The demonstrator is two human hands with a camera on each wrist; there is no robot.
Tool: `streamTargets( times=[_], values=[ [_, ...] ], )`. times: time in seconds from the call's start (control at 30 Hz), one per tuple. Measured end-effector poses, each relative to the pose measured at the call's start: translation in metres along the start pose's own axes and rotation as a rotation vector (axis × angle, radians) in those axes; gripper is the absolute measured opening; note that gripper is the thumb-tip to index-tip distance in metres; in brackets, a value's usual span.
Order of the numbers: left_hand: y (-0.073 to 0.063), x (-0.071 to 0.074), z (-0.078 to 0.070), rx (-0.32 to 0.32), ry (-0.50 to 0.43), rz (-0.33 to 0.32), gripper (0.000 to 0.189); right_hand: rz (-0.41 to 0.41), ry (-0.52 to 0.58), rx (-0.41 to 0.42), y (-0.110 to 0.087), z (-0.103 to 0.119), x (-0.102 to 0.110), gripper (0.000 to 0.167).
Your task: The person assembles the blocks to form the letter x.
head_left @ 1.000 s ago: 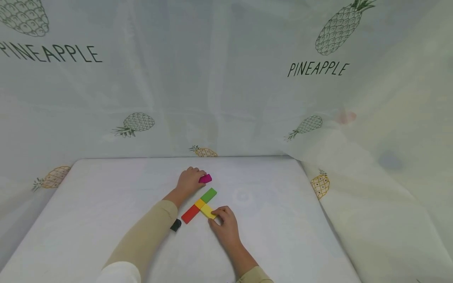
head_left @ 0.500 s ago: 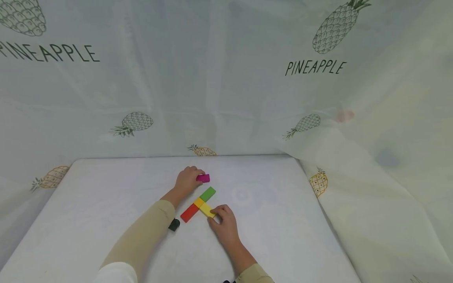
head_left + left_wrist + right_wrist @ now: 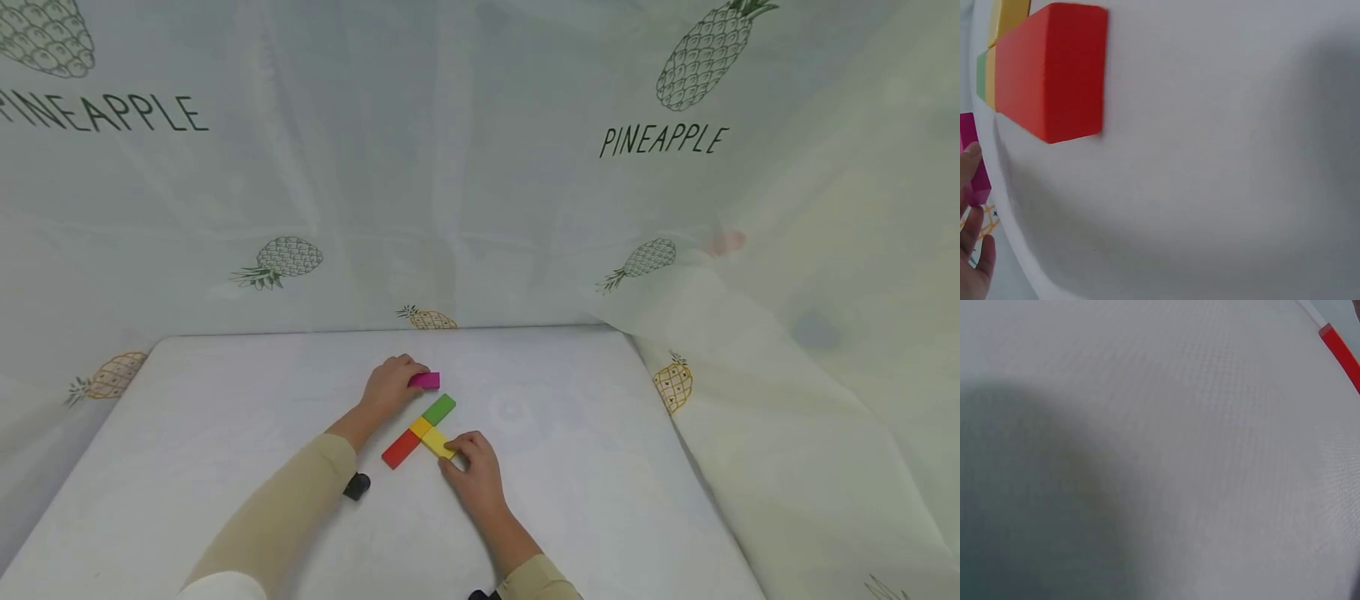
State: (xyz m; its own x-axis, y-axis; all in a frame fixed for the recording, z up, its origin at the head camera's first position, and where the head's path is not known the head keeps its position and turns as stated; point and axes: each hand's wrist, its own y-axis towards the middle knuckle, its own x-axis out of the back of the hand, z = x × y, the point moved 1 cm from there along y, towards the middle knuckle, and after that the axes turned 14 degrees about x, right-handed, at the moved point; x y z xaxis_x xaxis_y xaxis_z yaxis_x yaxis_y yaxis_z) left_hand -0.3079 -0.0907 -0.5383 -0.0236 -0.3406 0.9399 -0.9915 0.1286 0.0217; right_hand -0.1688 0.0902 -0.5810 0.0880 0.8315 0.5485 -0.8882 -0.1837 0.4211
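Note:
My left hand (image 3: 387, 388) grips a magenta block (image 3: 428, 381) past the far end of a small block layout. In the left wrist view, thumb and fingers pinch this magenta block (image 3: 980, 181). The layout is a diagonal line of a red block (image 3: 401, 449), a small orange-yellow block (image 3: 420, 427) and a green block (image 3: 439, 409). A longer yellow block (image 3: 436, 442) branches off the middle toward the right. On its outer end my right hand (image 3: 478, 477) holds with thumb and fingers. At the right wrist view's edge only the red block (image 3: 1341, 353) shows.
A white table (image 3: 600, 467) lies under the blocks. Behind it hangs a pale cloth (image 3: 480, 167) printed with pineapples. A black wrist camera (image 3: 357, 486) sits by the left sleeve, and another black piece (image 3: 480, 595) by the right sleeve.
My left hand has drawn a little to the left with the magenta block, which has turned to lie more sideways. The right hand keeps its hold on the yellow block.

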Motion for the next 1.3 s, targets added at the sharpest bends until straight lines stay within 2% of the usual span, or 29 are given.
streamTargets(
  times=[0.27, 0.53, 0.83, 1.3],
  values=[
    [-0.009, -0.005, 0.008, -0.023, 0.003, -0.004, 0.036, 0.006, -0.006, -0.01, 0.0, -0.001, 0.0, 0.015],
    [-0.018, 0.006, 0.011, -0.027, 0.019, 0.001, 0.037, 0.003, -0.014, 0.001, 0.0, -0.004, -0.002, 0.015],
    [-0.026, 0.014, 0.018, -0.03, -0.012, -0.005, 0.034, 0.009, -0.011, -0.005, -0.001, -0.004, -0.002, 0.015],
    [-0.031, 0.018, 0.036, -0.05, 0.0, 0.072, 0.033, 0.027, -0.014, -0.053, -0.001, -0.003, -0.002, 0.015]
  ],
)
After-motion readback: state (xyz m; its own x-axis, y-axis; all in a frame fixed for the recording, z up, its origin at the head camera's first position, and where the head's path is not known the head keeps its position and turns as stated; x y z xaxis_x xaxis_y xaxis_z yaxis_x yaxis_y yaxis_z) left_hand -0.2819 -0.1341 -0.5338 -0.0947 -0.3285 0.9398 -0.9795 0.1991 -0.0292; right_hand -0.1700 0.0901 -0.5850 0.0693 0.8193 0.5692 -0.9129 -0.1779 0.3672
